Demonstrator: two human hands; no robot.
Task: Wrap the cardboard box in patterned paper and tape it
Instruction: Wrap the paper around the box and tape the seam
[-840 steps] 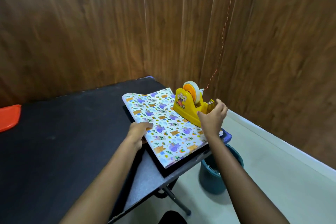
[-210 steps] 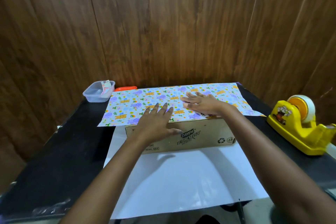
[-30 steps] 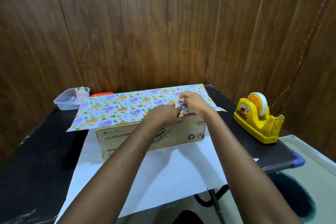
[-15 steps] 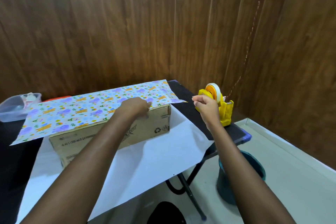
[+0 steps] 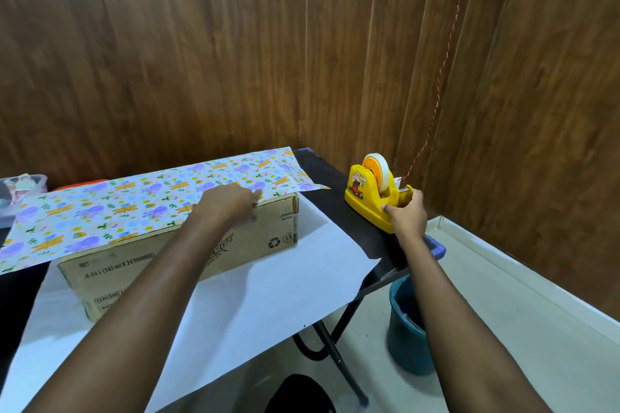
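A long cardboard box (image 5: 141, 265) lies on the sheet of wrapping paper, whose white underside (image 5: 261, 292) spreads toward me. The patterned side of the paper (image 5: 110, 208) is folded over the top of the box. My left hand (image 5: 228, 203) presses the patterned paper down at the box's top front edge, near its right end. My right hand (image 5: 407, 216) reaches to the yellow tape dispenser (image 5: 365, 198) on the table's right end, its fingers curled at the cutter end. Whether it pinches tape is too small to tell.
The black folding table (image 5: 339, 208) ends just right of the dispenser. A blue bucket (image 5: 407, 325) stands on the floor below that edge. A clear plastic tub (image 5: 20, 191) sits at the far left, with something orange (image 5: 80, 184) behind the paper. Wooden wall panels close the back and right.
My right hand has moved from in front of the dispenser onto its cutter end. My left hand stays on the patterned paper on the box. The view has swung right.
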